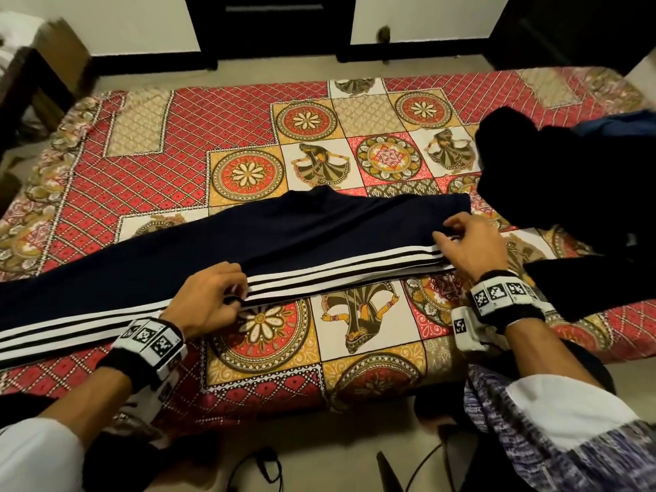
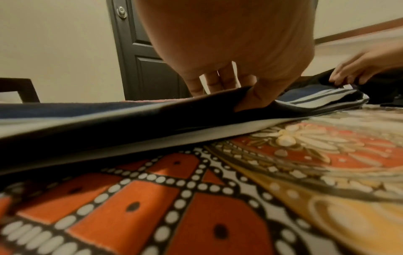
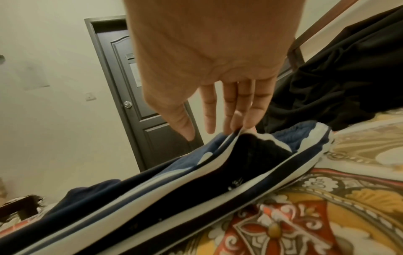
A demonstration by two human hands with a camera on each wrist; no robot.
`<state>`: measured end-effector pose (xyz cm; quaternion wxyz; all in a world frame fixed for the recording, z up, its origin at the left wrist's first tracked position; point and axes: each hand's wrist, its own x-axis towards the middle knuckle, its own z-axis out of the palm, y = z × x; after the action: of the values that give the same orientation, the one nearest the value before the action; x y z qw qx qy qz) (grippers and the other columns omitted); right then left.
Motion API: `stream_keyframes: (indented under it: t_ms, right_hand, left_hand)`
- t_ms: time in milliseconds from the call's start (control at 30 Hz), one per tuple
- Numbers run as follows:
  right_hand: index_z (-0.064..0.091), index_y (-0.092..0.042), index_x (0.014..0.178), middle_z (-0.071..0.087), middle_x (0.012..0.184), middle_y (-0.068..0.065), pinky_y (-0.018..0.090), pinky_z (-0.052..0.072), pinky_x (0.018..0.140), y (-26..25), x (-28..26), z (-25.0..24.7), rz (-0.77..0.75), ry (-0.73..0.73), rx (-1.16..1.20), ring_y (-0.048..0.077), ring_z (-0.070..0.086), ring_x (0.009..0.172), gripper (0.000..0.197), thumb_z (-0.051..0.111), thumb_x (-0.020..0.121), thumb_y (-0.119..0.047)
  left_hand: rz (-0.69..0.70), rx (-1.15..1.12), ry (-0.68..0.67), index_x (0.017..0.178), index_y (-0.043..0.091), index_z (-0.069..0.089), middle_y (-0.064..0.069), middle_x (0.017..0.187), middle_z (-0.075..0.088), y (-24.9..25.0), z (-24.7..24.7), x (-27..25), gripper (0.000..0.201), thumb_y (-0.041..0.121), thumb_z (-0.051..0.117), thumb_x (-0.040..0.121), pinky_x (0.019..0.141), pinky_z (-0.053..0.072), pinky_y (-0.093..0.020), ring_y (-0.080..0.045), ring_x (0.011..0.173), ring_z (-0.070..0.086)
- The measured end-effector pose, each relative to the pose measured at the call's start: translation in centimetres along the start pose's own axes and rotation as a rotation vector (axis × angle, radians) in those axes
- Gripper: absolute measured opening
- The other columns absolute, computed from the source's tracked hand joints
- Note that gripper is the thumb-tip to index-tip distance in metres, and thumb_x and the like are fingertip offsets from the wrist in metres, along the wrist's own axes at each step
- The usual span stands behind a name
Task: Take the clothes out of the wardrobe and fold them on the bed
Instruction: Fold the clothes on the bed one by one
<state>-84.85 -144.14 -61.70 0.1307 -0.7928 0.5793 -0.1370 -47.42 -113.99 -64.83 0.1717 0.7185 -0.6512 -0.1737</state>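
Navy track pants (image 1: 220,239) with white side stripes lie stretched across the near half of the bed (image 1: 227,143), running from its left edge toward the right, the striped seam along the near side. I have my left hand (image 1: 209,300) at the middle of that seam, thumb and fingers pinching the striped edge; the left wrist view shows the thumb (image 2: 257,98) tucked under a fold of dark cloth with the fingers on top. My right hand (image 1: 472,246) sits at the waistband end, nearer the bed's right edge. In the right wrist view its fingers (image 3: 240,110) are nearly straight, the fingertips touching the lifted stripe edge; whether they actually pinch it I cannot tell. A heap of black clothes (image 1: 568,186) lies by the right edge, just beside the waistband. A dark door (image 3: 139,96) stands in the wall behind.
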Motion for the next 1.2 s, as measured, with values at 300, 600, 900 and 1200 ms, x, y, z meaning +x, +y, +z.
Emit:
stream_keyframes:
  t_ms: [300, 600, 900, 1200]
  right_hand:
    - [0.055, -0.017, 0.136, 0.065, 0.129, 0.018, 0.045, 0.048, 0.096, 1.6, 0.9, 1.3, 0.259, -0.229, -0.064, 0.040, 0.060, 0.119, 0.057, 0.070, 0.085, -0.038]
    - [0.069, -0.004, 0.107, 0.069, 0.119, 0.024, 0.042, 0.048, 0.090, 2.2, 2.5, 1.1, 0.507, -0.178, 0.168, 0.042, 0.064, 0.109, 0.058, 0.059, 0.089, -0.058]
    - [0.059, 0.000, 0.131, 0.063, 0.130, 0.028, 0.046, 0.046, 0.101, 2.6, 3.5, -1.2, 0.440, 0.060, 0.195, 0.046, 0.057, 0.123, 0.047, 0.064, 0.098, -0.034]
    - [0.065, -0.003, 0.126, 0.068, 0.123, 0.026, 0.045, 0.049, 0.098, 2.8, 2.6, -1.7, 0.455, -0.036, 0.104, 0.043, 0.061, 0.117, 0.039, 0.071, 0.088, -0.012]
  left_hand:
    - [-0.014, 0.050, -0.132, 0.072, 0.033, 0.048, 0.018, 0.082, 0.050, -1.3, 0.5, -0.9, 0.020, 0.022, 0.061, 0.062, 0.067, 0.050, -0.040, -0.008, 0.082, 0.047]
    - [-0.164, -0.106, 0.048, 0.093, 0.032, 0.057, 0.016, 0.092, 0.054, -1.1, 2.0, -1.6, 0.021, 0.052, 0.053, 0.091, 0.077, 0.044, -0.030, -0.003, 0.090, 0.052]
    - [-0.092, 0.018, 0.099, 0.098, 0.029, 0.051, 0.012, 0.093, 0.046, -0.9, 3.2, -1.7, 0.024, 0.052, 0.048, 0.091, 0.077, 0.044, -0.033, -0.012, 0.087, 0.048]
    - [-0.079, 0.015, 0.102, 0.101, 0.025, 0.055, 0.011, 0.097, 0.046, -1.0, 3.2, -1.9, 0.027, 0.048, 0.052, 0.088, 0.079, 0.047, -0.036, -0.015, 0.090, 0.049]
